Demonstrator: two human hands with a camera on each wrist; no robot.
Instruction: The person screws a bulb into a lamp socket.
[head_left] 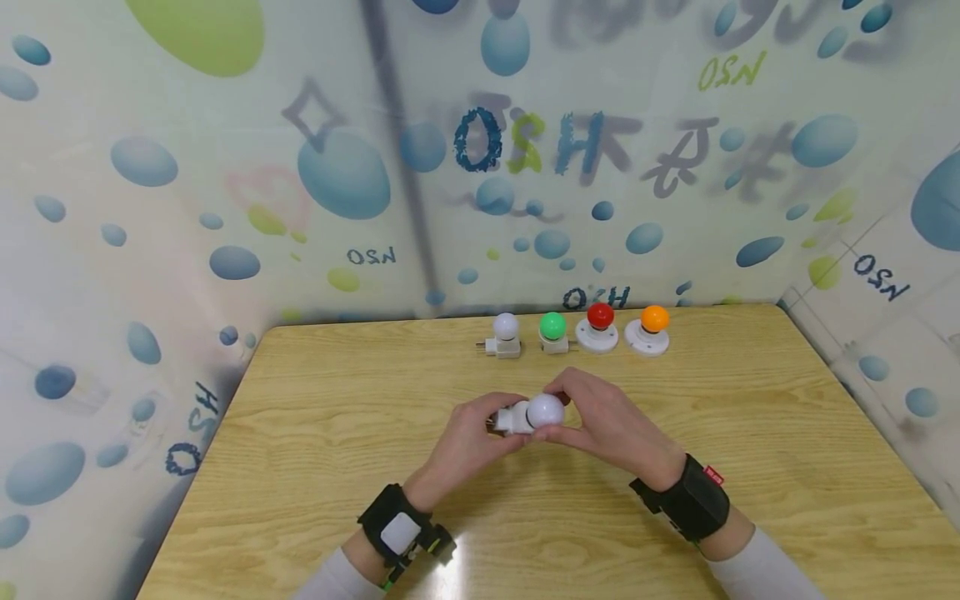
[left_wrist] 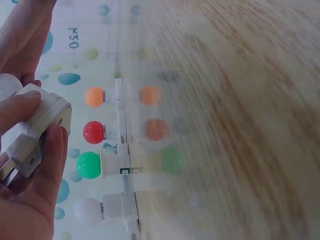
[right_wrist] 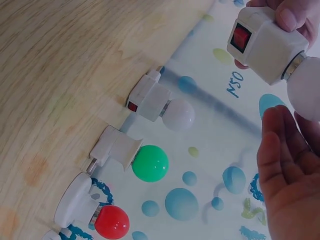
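Observation:
Over the middle of the table, my left hand grips a white plug-in lamp socket, its metal prongs pointing left. A round white light bulb sits in the socket's other end. My right hand holds that bulb from the right, thumb on the near side and fingers on the far side. In the right wrist view, a red switch shows on the socket's base, and a metal collar is visible between socket and bulb. Part of the bulb is cut off by that view's edge.
Along the table's back edge stand a white bulb and a green bulb in plug-in sockets. Right of them, a red bulb and an orange bulb stand on round white bases. A patterned curtain hangs behind the wooden table.

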